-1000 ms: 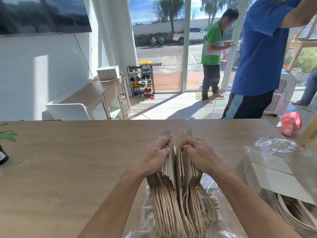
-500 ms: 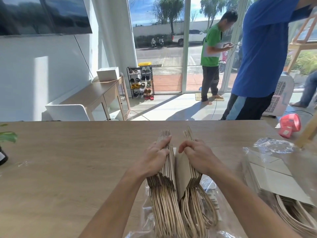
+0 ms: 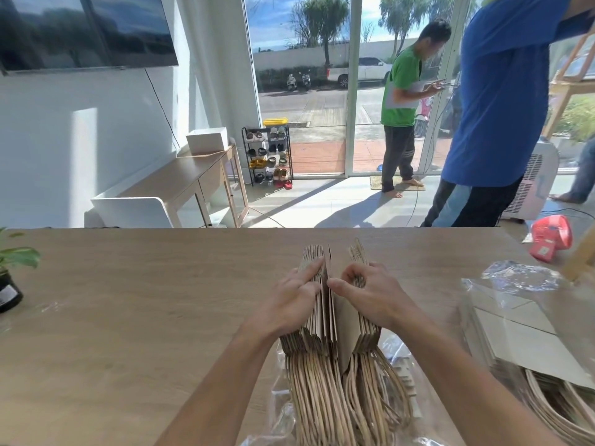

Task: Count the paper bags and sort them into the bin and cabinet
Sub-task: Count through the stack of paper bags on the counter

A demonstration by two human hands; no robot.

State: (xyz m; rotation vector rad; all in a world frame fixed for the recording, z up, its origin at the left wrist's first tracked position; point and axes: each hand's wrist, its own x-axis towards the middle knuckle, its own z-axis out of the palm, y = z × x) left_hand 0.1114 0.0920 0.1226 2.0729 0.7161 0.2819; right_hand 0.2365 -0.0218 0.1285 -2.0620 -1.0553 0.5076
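The left hand (image 3: 294,296) lies flat against the left part of a stack of brown paper bags (image 3: 331,313), fingers pressed along the bag edges. The right hand (image 3: 367,294) curls over the right part, thumb and fingertips pinching the bags there, so the stack is split into 2 bundles with 1 bag face showing in the gap. The bags stand on edge on the wooden table (image 3: 145,317), their twisted paper handles (image 3: 338,397) trailing toward the person over a clear plastic wrapper (image 3: 280,413). To the right lies a second plastic-wrapped pack of bags (image 3: 521,336). A potted plant (image 3: 9,275) sits at the table's left edge. Beyond the table stand a person in a blue shirt (image 3: 502,91) and a person in a green shirt (image 3: 401,91).
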